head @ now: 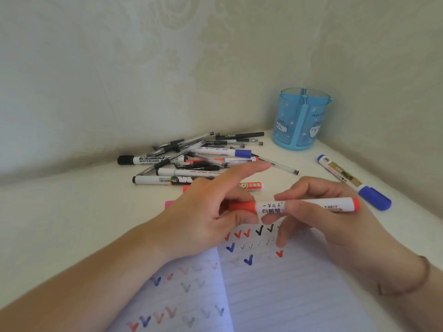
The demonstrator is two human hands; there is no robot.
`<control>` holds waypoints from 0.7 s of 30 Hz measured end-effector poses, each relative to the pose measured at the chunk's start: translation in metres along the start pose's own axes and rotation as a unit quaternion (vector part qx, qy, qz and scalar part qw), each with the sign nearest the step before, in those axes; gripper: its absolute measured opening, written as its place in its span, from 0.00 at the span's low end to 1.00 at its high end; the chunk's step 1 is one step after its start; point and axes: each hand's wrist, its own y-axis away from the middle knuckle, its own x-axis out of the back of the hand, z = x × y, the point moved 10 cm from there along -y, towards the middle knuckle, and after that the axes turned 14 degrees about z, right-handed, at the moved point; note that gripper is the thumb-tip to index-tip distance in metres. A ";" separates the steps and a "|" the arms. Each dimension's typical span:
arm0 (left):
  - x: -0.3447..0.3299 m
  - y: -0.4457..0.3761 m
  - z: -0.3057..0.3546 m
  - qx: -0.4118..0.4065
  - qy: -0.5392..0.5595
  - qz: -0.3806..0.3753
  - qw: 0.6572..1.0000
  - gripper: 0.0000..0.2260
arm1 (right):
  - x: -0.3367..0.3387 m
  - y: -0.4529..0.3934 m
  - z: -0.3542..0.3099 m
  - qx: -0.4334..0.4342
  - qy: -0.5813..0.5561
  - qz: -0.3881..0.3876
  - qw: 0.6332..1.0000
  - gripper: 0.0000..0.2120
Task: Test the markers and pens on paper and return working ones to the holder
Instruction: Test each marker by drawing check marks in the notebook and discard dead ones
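Note:
Both hands hold a red whiteboard marker (309,203) level above an open lined notebook (275,291). My left hand (203,212) pinches its red cap end, index finger stretched out. My right hand (328,212) grips the white barrel. The page carries several red, blue and black check marks. A pile of pens and markers (196,159) lies behind my hands. The blue translucent holder (300,118) stands at the back right with nothing showing above its rim.
A blue-capped marker (352,180) lies alone on the right, near the table's edge. A red-labelled marker (251,186) and a pink one (169,203) lie partly hidden behind my left hand. Pale patterned walls close in behind and to the right.

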 end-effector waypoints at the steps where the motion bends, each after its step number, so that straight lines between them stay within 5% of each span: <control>1: -0.001 0.000 0.001 -0.013 -0.002 -0.001 1.000 0.29 | -0.002 0.001 0.000 0.001 -0.001 -0.003 1.000 0.11; 8: 0.003 0.004 0.012 -0.077 0.017 0.014 0.997 0.29 | -0.004 0.004 -0.002 0.032 0.024 0.014 0.999 0.02; 18: 0.002 0.002 -0.015 0.027 0.084 0.021 0.996 0.26 | -0.023 0.015 -0.018 0.156 0.093 -0.033 0.983 0.03; 21: 0.006 -0.002 -0.017 0.059 0.096 0.034 0.993 0.33 | -0.016 0.007 -0.018 0.134 0.103 -0.078 0.983 0.20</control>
